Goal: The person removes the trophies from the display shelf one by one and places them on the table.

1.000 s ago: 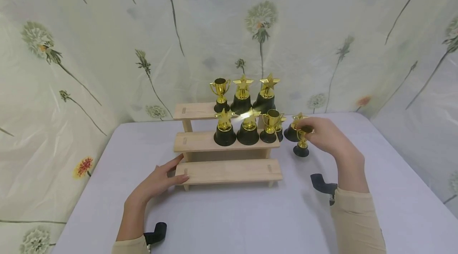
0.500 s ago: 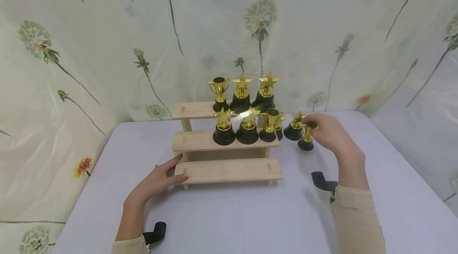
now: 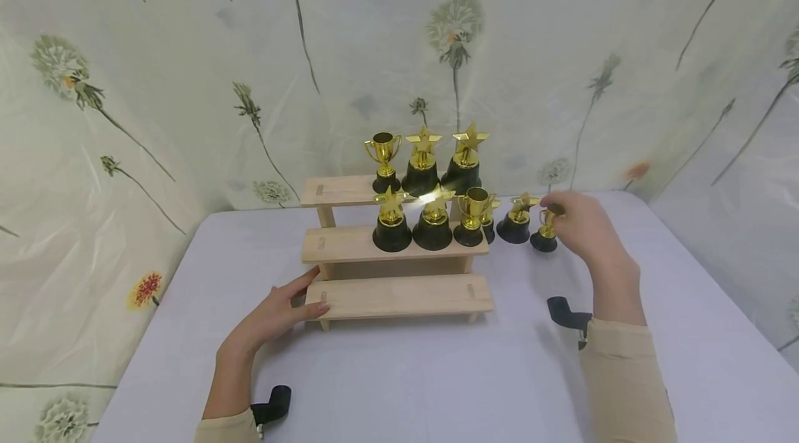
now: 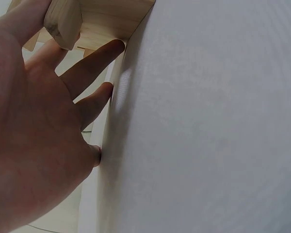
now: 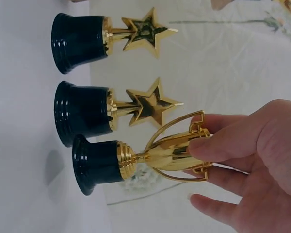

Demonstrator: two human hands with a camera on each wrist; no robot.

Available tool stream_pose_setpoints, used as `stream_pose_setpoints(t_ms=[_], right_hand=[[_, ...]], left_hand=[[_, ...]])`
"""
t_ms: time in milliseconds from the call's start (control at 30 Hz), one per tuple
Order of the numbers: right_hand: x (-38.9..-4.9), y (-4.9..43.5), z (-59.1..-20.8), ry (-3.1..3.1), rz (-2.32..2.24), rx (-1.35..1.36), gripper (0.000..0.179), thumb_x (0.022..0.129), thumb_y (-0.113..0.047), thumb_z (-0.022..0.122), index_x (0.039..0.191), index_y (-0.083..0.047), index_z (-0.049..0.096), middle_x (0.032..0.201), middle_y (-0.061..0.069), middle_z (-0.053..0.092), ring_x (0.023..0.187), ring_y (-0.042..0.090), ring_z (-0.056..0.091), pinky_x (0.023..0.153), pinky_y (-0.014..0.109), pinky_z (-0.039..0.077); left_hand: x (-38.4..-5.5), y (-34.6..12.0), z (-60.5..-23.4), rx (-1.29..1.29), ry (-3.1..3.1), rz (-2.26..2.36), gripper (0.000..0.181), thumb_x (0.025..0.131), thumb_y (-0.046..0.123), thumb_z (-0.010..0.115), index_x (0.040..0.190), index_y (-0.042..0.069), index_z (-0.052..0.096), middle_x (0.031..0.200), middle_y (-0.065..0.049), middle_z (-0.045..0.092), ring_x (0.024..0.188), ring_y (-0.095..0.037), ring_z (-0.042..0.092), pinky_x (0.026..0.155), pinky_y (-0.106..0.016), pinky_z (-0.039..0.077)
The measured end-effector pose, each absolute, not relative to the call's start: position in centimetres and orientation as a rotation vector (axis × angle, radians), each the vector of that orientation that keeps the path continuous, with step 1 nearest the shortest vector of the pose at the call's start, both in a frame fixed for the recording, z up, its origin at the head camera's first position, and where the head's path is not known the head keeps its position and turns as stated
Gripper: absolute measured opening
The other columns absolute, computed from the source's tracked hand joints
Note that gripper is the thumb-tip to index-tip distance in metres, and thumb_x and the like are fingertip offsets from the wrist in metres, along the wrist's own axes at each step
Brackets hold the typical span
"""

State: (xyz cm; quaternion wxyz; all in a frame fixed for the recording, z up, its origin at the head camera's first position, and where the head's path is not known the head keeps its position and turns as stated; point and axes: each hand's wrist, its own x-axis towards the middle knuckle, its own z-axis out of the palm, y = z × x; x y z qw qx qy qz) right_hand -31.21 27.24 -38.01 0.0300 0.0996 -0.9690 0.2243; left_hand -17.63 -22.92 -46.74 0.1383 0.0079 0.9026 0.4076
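– Right hand (image 3: 580, 224)?
– Pinching the cup (image 5: 172, 154) above the table (image 3: 406, 387), just right of a star trophy (image 3: 514, 229)!
– And the left hand (image 3: 275, 318)?
– Holding the rack (image 3: 399, 296), down at its bottom left!

Head view looks down from the near side; wrist views (close, sideways) share its shelf (image 3: 399, 296) at left, cup trophy (image 5: 172, 153) at right.

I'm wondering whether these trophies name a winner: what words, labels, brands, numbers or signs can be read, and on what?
None readable in any view.
Cup trophy: no lettering on the sides showing.
Wooden stand: no lettering visible.
Backdrop: flower prints only.
Trophies farther back: too small for fine print.
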Motion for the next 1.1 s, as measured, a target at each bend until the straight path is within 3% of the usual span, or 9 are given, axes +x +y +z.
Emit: stream_pose_setpoints(t_ms=[433, 667, 1100], right_hand=[[-32.5, 27.9, -39.2, -2.913, 0.698, 0.242, 0.045, 0.086, 0.007, 0.045, 0.128, 0.000, 0.060, 0.131, 0.027, 0.060, 0.120, 0.048, 0.053, 0.101, 0.064, 0.040], [-32.9, 28.3, -40.0, -2.886, 0.727, 0.194, 0.053, 0.083, 0.011, 0.042, 0.132, 0.000, 0.058, 0.134, 0.028, 0.057, 0.122, 0.048, 0.050, 0.101, 0.064, 0.040], [-33.8, 28.9, -42.0, -2.850, 0.763, 0.160, 0.051, 0.086, 0.010, 0.043, 0.134, -0.001, 0.057, 0.138, 0.027, 0.054, 0.129, 0.049, 0.046, 0.107, 0.065, 0.036]], left_hand=[[-17.7, -23.0, -47.1, 0.020, 2.607, 1.196, 0.087, 0.086, 0.059, 0.068, 0.157, 0.026, 0.030, 0.162, -0.009, 0.033, 0.152, -0.035, 0.024, 0.121, -0.067, -0.006], [-17.8, -23.1, -47.4, 0.026, 2.606, 1.211, 0.087, 0.085, 0.062, 0.068, 0.157, 0.031, 0.031, 0.162, -0.007, 0.034, 0.152, -0.033, 0.024, 0.121, -0.066, -0.008], [-17.7, -22.9, -46.9, 0.019, 2.603, 1.204, 0.087, 0.085, 0.058, 0.069, 0.157, 0.027, 0.030, 0.162, -0.009, 0.033, 0.152, -0.035, 0.024, 0.121, -0.067, -0.007]])
